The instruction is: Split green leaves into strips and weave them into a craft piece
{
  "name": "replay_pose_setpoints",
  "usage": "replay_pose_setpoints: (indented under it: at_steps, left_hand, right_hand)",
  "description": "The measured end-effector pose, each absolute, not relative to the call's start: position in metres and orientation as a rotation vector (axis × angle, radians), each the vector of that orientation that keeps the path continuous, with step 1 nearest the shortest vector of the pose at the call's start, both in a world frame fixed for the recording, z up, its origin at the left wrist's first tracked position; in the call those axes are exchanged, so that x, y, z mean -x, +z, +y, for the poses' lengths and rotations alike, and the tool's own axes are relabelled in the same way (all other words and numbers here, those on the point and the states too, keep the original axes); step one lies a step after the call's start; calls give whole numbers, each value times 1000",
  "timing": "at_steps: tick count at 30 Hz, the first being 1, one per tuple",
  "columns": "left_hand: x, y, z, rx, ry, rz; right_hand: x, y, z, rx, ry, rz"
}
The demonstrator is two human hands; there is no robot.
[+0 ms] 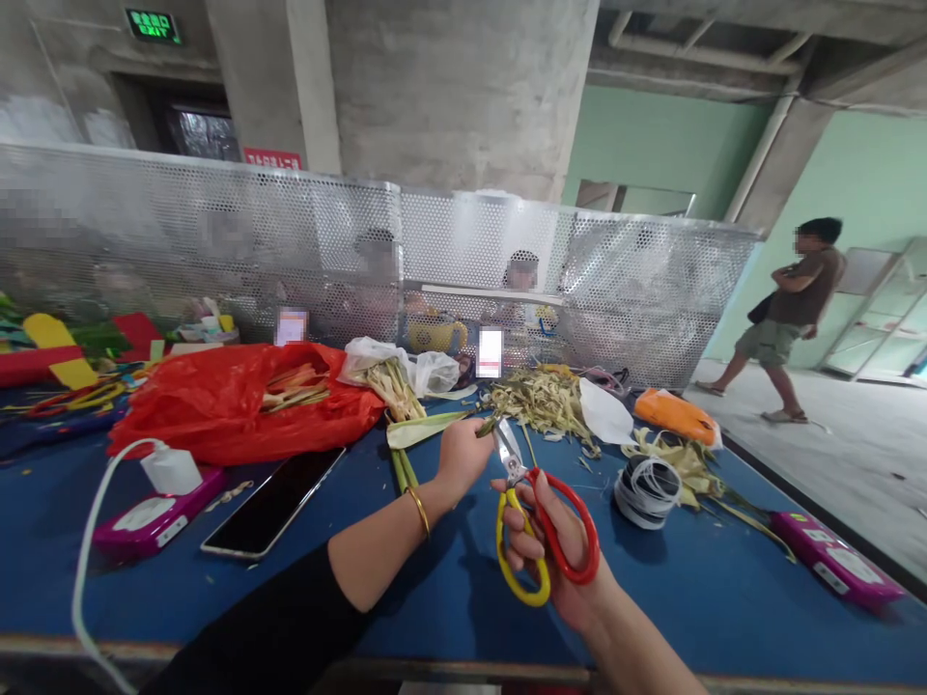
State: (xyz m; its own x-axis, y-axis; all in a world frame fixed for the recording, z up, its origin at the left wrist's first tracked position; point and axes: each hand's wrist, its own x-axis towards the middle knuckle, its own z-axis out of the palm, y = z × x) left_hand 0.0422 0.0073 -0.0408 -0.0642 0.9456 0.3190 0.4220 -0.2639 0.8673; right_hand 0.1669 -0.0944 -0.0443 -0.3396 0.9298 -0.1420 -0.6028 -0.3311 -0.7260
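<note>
My right hand (554, 526) is closed around the handles of a pair of scissors (513, 463), one handle loop red and the other yellow. Their blades point away from me, up toward my left hand (464, 452). The fingers of that hand are pinched on a small greenish-brown piece of dried leaf (487, 427), right beside the blade tips. Whether the blades touch it I cannot tell. Under and left of my left wrist lie pale husk leaves with green stalks (406, 468). A heap of dried leaf scraps (543, 401) lies just beyond the scissors.
Left on the blue table (449, 598) are a red plastic bag (238, 405), a black phone (275, 507) and a purple power strip (163, 512) with a white charger. Rightward are a wire spool (647, 492) and another power strip (836, 560). Behind runs a perforated metal partition (470, 232); a person (800, 299) walks at right.
</note>
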Motion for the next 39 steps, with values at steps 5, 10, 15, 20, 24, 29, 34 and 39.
replay_pose_setpoints:
  at_steps: [5,10,15,20,24,29,34,39]
  left_hand:
    - [-40,-46,16,-1656,1289,1437]
    - [-40,-50,21,-1503,1262,1363]
    - [-41,-49,21,-1115,1149,1203]
    - [-39,-44,20,-1035,1082,1127]
    - [-39,-38,17,-994,1050,1077]
    - [-44,-35,8,-957,1029,1007]
    - [-48,-36,2,-960,978,976]
    - [-44,-35,7,-936,1000,982]
  right_hand:
    - [-167,-48,-88,743,1820,-728]
    - [-180,-49,-69,1060,1471,-1040]
    - [-209,-48,-42,1830,425,-1839]
    - [-218,-50,-44,2156,-89,-2198]
    - [-220,-50,-52,2192,-192,-2256]
    - [-220,-40,-44,1842,71,-2106]
    - [-198,-35,-20,1382,1097,-1604]
    - [-188,-39,5,1284,1151,-1534]
